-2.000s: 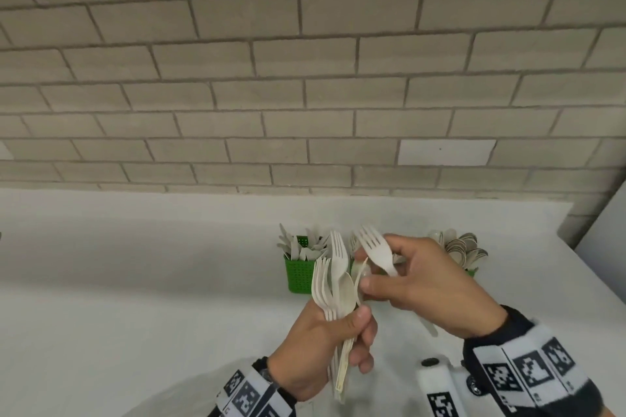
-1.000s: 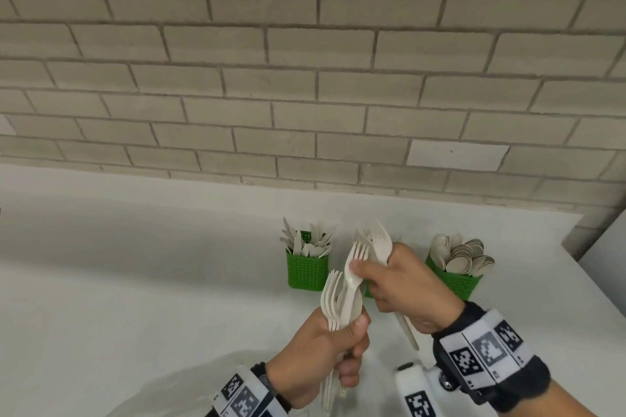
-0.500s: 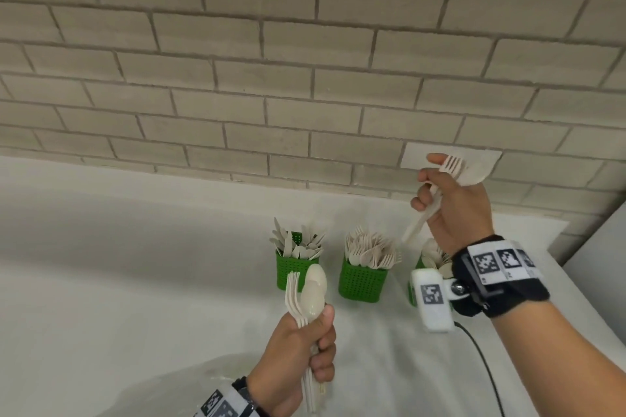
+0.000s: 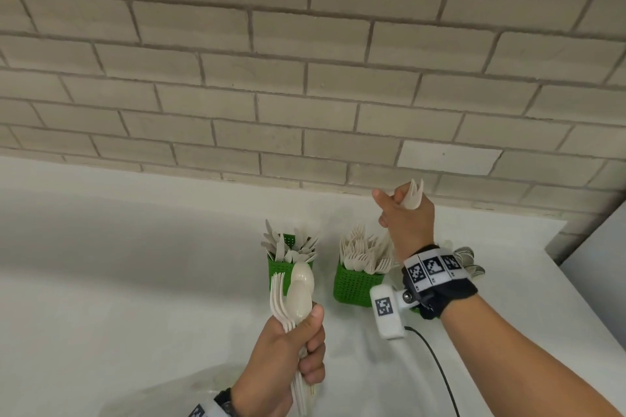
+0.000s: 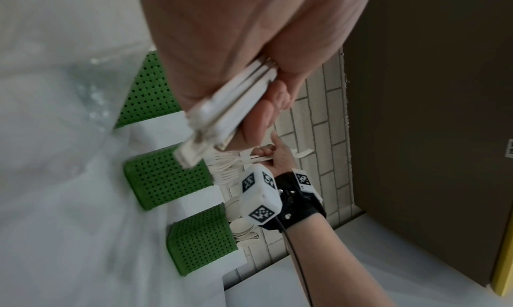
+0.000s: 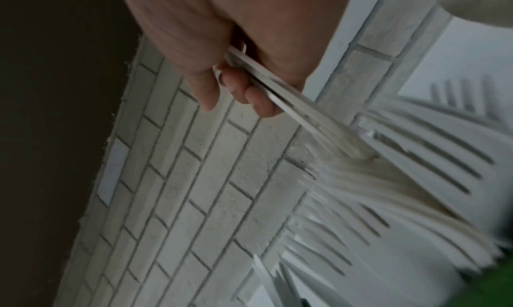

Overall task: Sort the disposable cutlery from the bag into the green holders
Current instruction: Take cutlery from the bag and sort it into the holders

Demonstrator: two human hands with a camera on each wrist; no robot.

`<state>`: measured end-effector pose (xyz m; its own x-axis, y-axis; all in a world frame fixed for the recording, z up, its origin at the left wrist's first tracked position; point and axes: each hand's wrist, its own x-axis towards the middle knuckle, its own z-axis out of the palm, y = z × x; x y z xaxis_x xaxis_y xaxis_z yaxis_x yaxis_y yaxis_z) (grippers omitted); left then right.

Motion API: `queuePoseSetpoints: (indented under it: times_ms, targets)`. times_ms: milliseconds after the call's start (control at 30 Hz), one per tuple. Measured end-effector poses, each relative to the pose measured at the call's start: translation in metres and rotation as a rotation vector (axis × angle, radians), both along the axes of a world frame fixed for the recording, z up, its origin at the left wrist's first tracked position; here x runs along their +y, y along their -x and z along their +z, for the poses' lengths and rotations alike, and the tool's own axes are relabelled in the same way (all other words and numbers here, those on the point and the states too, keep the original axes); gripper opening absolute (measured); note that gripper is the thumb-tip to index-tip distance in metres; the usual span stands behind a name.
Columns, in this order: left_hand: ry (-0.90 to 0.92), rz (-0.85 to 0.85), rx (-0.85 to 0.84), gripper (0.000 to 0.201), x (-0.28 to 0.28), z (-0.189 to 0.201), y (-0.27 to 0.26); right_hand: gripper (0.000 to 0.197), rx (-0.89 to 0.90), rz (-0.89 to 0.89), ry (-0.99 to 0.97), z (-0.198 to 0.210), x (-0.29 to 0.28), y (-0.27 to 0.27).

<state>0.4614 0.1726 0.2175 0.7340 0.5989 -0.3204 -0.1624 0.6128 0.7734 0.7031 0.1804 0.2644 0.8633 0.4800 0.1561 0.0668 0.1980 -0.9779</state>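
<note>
My left hand (image 4: 291, 355) grips a bundle of white forks and spoons (image 4: 294, 298) upright, low in the head view; their handles (image 5: 230, 112) show in the left wrist view. My right hand (image 4: 404, 217) holds forks (image 4: 414, 197) tines up above the middle green holder (image 4: 357, 286), which is full of forks. In the right wrist view the held handles (image 6: 280, 92) point down among the forks in that holder (image 6: 388, 193). The left holder (image 4: 284, 269) has knives. The right holder (image 5: 202, 239) with spoons (image 4: 471, 261) is mostly hidden behind my right wrist.
The three holders stand in a row on the white counter (image 4: 118, 281), close to the brick wall (image 4: 305, 78). A clear plastic bag (image 4: 159, 396) lies at the counter's front under my left forearm. A cable (image 4: 437, 366) hangs from my right wrist camera.
My right hand pulled forks out of the bundle in my left hand, lifted them up to the right, then came left and down over the middle holder. The left hand stayed low.
</note>
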Motion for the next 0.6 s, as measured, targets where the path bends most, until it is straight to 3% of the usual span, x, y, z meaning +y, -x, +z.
queuePoseSetpoints:
  times_ms: [300, 500, 600]
  targets:
    - [0.002, 0.002, 0.003, 0.028, -0.001, -0.002, -0.006, 0.025, -0.035, -0.105, -0.157, 0.012, -0.015, -0.008]
    - [-0.016, -0.005, 0.021, 0.028, 0.000, -0.005, -0.006, 0.028, -0.014, -0.002, -0.166, 0.010, -0.007, -0.014]
    - [-0.014, 0.010, 0.017, 0.029, 0.002, -0.006, -0.005, 0.021, 0.031, -0.012, -0.195, 0.015, -0.005, -0.013]
